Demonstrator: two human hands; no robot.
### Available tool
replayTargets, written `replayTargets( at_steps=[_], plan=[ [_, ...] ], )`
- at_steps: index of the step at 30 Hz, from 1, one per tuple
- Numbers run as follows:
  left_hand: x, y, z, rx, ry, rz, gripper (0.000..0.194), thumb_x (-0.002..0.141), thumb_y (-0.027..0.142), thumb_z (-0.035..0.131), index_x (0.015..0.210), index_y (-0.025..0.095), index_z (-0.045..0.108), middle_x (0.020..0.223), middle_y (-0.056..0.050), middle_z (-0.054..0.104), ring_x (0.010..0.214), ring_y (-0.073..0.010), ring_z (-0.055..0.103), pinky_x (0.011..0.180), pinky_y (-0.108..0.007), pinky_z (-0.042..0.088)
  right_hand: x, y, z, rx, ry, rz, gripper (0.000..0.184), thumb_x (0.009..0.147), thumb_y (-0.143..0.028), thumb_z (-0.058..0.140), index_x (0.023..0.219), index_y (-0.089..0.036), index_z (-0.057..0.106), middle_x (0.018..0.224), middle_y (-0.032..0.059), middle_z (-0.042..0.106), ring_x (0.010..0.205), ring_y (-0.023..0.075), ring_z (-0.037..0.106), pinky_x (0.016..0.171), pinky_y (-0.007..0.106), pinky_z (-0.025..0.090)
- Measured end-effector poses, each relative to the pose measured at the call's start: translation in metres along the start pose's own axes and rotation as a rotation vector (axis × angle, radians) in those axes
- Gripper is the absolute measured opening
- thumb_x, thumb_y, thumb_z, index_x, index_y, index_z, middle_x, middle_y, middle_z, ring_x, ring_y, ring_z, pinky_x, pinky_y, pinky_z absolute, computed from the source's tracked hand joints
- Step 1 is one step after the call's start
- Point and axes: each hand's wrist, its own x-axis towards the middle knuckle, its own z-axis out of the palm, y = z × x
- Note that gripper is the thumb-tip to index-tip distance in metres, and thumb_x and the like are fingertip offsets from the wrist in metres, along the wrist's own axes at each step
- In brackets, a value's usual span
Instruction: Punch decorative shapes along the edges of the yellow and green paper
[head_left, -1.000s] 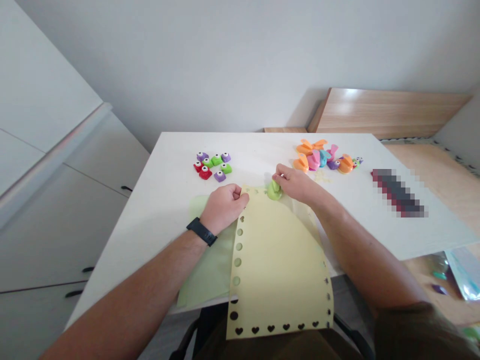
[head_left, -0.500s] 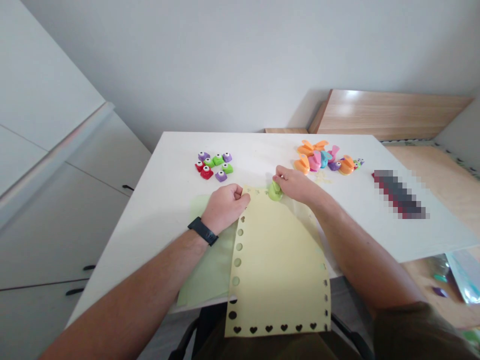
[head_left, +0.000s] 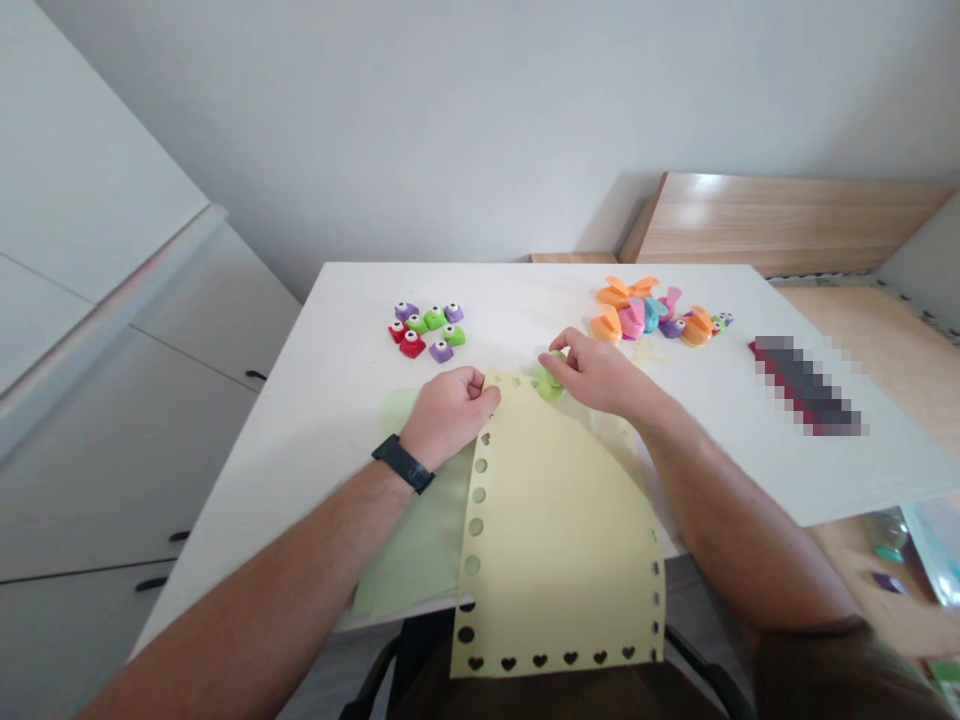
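Note:
A pale yellow paper sheet (head_left: 555, 530) lies on the white table (head_left: 345, 350) and hangs over its near edge; holes and heart cut-outs run along its left, bottom and right borders. My left hand (head_left: 448, 412), a black band on the wrist, is closed and pinches the sheet's far left corner. My right hand (head_left: 596, 375) is closed on a green paper punch (head_left: 550, 384) set over the sheet's far edge. A light green sheet (head_left: 416, 545) lies under the yellow one, on the left.
Several small red, green and purple punches (head_left: 425, 330) sit at the far left of the table. A pile of larger orange, pink and teal punches (head_left: 651, 312) sits at the far right. White cabinets stand to the left, wooden boards lean behind the table.
My right hand's fingers have shifted slightly over the green punch, covering more of it. The left hand and the sheet stay where they were.

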Motion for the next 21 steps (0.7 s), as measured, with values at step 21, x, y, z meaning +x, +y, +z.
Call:
replayTargets(
  at_steps=[21],
  plan=[
    [-0.002, 0.001, -0.001, 0.022, -0.011, 0.019, 0.020, 0.083, 0.042, 0.057, 0.080, 0.023, 0.064, 0.075, 0.000, 0.073, 0.066, -0.0177, 0.066, 0.058, -0.028, 0.044, 0.010, 0.014, -0.001, 0.121, 0.298, 0.034, 0.038, 0.089, -0.036, 0.054, 0.123, -0.019, 0.060, 0.069, -0.0021, 0.059, 0.062, 0.0147, 0.054, 0.060, 0.028, 0.036]
  ],
)
